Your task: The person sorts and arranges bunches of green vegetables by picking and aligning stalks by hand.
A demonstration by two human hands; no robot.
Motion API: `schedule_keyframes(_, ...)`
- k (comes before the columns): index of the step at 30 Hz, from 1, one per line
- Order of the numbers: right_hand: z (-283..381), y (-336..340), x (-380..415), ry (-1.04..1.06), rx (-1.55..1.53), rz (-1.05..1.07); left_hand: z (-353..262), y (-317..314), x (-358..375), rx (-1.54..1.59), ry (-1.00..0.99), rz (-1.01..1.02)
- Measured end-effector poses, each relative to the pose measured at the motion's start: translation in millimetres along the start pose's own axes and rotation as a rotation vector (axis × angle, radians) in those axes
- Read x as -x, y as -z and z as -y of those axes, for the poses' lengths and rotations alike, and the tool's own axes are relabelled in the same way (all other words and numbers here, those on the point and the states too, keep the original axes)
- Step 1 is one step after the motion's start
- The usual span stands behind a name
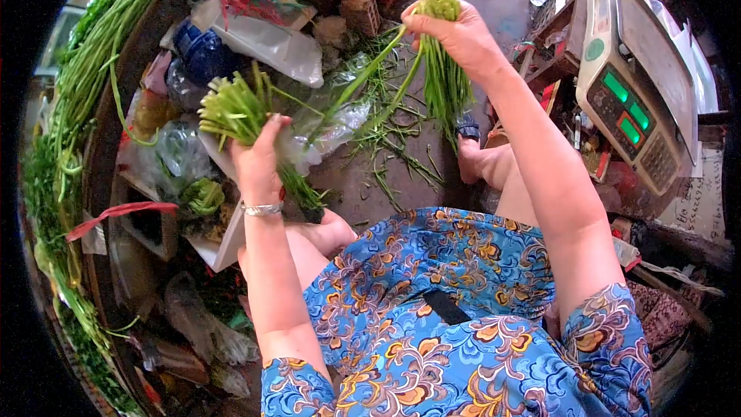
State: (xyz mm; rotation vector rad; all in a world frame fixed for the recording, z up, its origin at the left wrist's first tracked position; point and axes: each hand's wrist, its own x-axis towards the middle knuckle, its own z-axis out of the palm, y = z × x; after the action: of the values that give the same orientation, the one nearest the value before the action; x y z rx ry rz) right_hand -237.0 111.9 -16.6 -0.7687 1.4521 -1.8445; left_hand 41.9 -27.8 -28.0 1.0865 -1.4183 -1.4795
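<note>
My left hand (pixel 258 166), a bracelet at its wrist, is closed around a bunch of green vegetable stalks (pixel 234 108). The pale cut ends point up, and the lower part hangs below the hand. Farther forward and to the right, my right hand (pixel 469 35) grips a second bunch of green stalks (pixel 446 85), whose ends stick up above the fingers. A few loose stalks slant down and left from this hand. Between and below the two bunches, loose stalk pieces (pixel 394 147) lie scattered on the floor. The exact kind of vegetable cannot be made out.
A heap of long green stalks (pixel 100 54) runs along the left edge, with a red strip (pixel 123 215) near it. Plastic bags (pixel 274 50) and a dark blue object (pixel 204 50) lie front left. A digital scale (pixel 641 100) with lit green displays stands at right.
</note>
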Motion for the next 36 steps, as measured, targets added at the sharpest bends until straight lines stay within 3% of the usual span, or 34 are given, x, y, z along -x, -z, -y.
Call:
schedule_keyframes(3, -5, -16, 3, -0.002, 0.123, 0.201, 2, -15, 6, -0.013, 0.072, 0.179)
schedule_keyframes(12, -17, -54, 21, -0.035, 0.092, 0.433, -4, -46, 17, 0.089, 0.256, 0.553)
schedule_keyframes(28, -18, -55, 25, -0.056, 0.202, 0.545, -4, -46, 29, -0.131, 0.181, 0.553)
schedule_keyframes(36, -23, -52, 21, -0.012, 0.114, 0.463, -1, -47, 29, -0.06, 0.178, 0.577)
